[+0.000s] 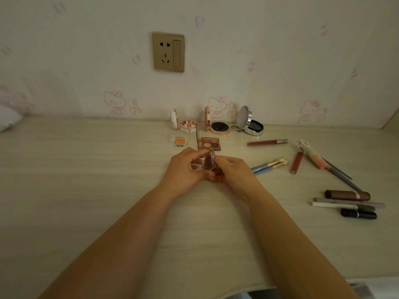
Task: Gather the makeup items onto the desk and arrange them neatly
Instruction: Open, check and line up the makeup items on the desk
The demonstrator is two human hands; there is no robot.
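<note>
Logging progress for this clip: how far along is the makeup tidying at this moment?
Partly done. Three open compacts stand in a row by the wall, with an orange pan and a brown palette in front. In hand: the left hand and right hand together hold a small clear case. Left: the lip glosses, brush, pencils and lipsticks lie scattered at right.

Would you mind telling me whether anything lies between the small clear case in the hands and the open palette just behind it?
Nothing visible does. The small clear case is held by the left hand and right hand, right in front of the open palette; only a narrow strip of bare desk separates them. The orange pan lies off to the left.
</note>
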